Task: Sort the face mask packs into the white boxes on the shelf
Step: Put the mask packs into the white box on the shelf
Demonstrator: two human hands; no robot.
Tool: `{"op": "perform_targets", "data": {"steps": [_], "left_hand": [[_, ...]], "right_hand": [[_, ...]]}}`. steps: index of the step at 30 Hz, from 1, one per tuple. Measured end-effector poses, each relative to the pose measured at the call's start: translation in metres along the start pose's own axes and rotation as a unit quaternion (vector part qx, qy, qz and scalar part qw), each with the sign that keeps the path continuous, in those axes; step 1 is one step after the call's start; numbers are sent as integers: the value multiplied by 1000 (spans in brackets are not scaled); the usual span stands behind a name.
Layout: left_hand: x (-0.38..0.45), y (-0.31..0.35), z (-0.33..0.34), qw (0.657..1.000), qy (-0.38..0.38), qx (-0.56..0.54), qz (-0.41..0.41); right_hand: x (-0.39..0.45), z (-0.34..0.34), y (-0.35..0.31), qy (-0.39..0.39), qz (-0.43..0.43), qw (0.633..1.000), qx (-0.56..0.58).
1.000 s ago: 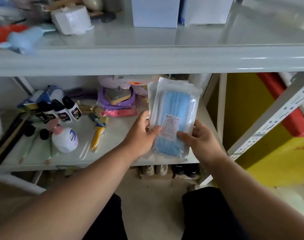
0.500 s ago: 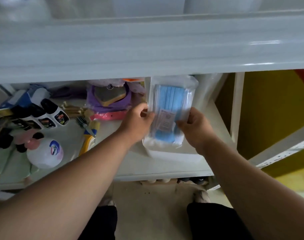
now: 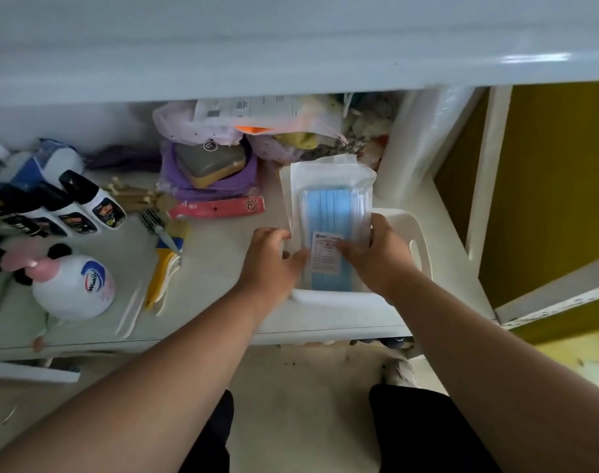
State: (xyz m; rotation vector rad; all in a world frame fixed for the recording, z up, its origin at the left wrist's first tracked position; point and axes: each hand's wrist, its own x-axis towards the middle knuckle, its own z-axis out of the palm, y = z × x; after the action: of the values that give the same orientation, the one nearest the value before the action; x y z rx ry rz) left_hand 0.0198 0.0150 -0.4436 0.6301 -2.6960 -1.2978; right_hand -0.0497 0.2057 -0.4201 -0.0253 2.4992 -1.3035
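Head view. Slippage is judged the main risk: the clear plastic face mask pack with blue masks inside [image 3: 330, 227] is held upright by its lower half only, so the tall upper half can be expected to flop forward or sideways once the grip is relaxed. Snagging is also possible, since the pack's lower edge sits at the rim of the white plastic box with a cut-out handle [image 3: 415, 247], and a corner could be caught on the front wall. A second clear wrapper appears to lie behind the first; if 2 packs are held, 1 could slide free. Whether more packs already lie in the box cannot be told.

Both forearms are extended forward and slightly inward under the upper white shelf board [image 3: 291, 46]. The left hand [image 3: 272, 259] is curled round the pack's left edge, thumb on the front face. The right hand [image 3: 376, 254] grips the right edge, thumb pressed on the printed label. The box stands at the right end of the lower shelf [image 3: 209, 291], just beside a purple bagged item [image 3: 209, 172].
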Motion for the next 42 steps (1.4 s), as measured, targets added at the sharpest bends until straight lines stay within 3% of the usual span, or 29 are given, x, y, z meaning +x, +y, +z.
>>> {"op": "perform_targets", "data": {"steps": [6, 16, 27, 34, 42], "left_hand": [[-21, 15, -36, 998, 9, -55, 19], [-127, 53, -111, 982, 16, -131, 136], [-201, 123, -191, 936, 45, -210, 279], [-186, 188, -236, 906, 94, -197, 361], [-103, 270, -267, 879, 191, -146, 413]], "right_hand": [[-32, -17, -8, 64, -46, 994, -72], [-153, -55, -56, 66, -158, 985, -28], [-256, -98, -141, 106, -297, 949, 16], [-257, -127, -198, 133, -353, 926, 23], [-193, -168, -275, 244, -434, 867, 18]]}}
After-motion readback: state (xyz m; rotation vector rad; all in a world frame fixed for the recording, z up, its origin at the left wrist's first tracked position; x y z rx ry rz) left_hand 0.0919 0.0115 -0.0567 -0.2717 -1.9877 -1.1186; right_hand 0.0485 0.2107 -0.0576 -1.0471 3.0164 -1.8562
